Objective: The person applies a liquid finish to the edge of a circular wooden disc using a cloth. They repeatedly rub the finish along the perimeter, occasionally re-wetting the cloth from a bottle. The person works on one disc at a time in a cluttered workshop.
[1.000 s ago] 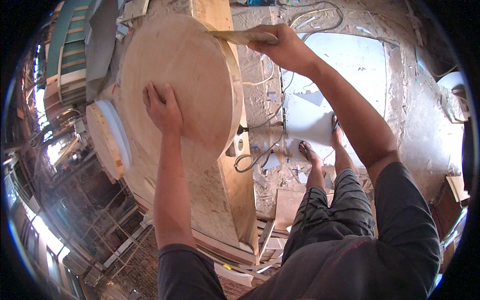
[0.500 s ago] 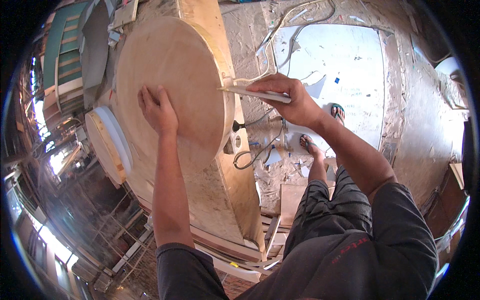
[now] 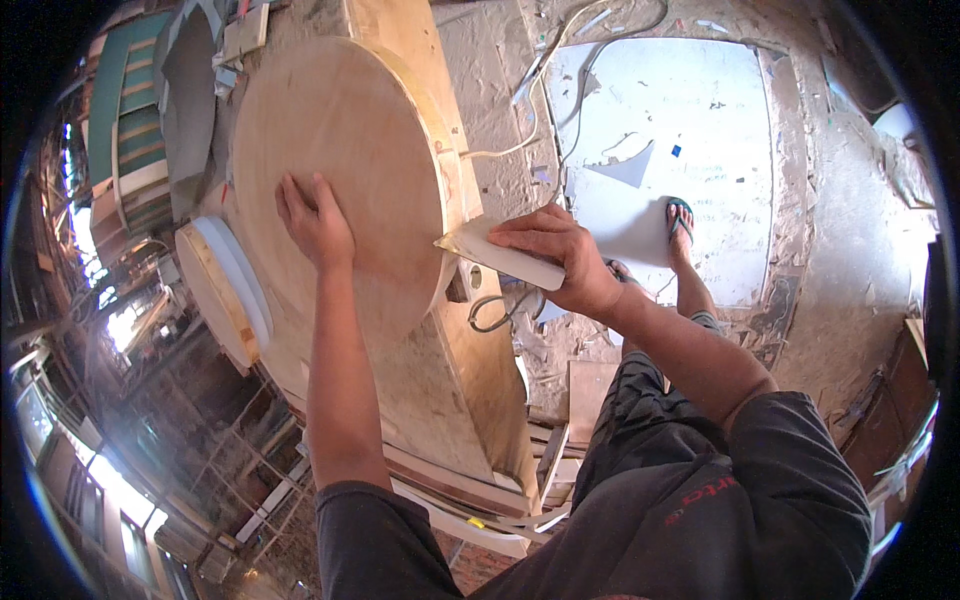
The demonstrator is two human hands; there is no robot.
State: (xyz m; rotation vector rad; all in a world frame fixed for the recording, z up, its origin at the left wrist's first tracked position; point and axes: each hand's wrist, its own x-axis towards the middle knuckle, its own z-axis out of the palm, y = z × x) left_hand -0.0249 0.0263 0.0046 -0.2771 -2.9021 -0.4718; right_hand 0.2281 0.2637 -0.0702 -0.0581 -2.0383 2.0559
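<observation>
Scraper (image 3: 478, 243) and right hand (image 3: 555, 255) have travelled together down the edge of the round wooden disc (image 3: 370, 150): a second ago we had the blade at the far end of that rim, half a second ago about midway, and now its tip meets the near right part. The blade has also turned, so we see more of its pale face. For the work, this means our contact has swept along much of the right-hand edge, while the left hand (image 3: 318, 225) has hardly shifted on the top.

That left hand lies flat on the disc, fingers slightly parted and gripping nothing. Our right hand pinches the scraper, fingers over its upper face; the thumb is hidden from us. The disc lies on the wooden desk (image 3: 470, 400), to the left of our body, with its thick rim facing our right arm.

Closest to the working side, a pale cable (image 3: 510, 150) runs off beyond the rim and a dark cord loop (image 3: 487, 318) hangs just below the blade; we cannot tell whether either touches it. To the left rests a smaller pale-edged disc (image 3: 215, 290). On the floor, a white sheet (image 3: 710, 130) carries a triangular offcut (image 3: 630, 165).
</observation>
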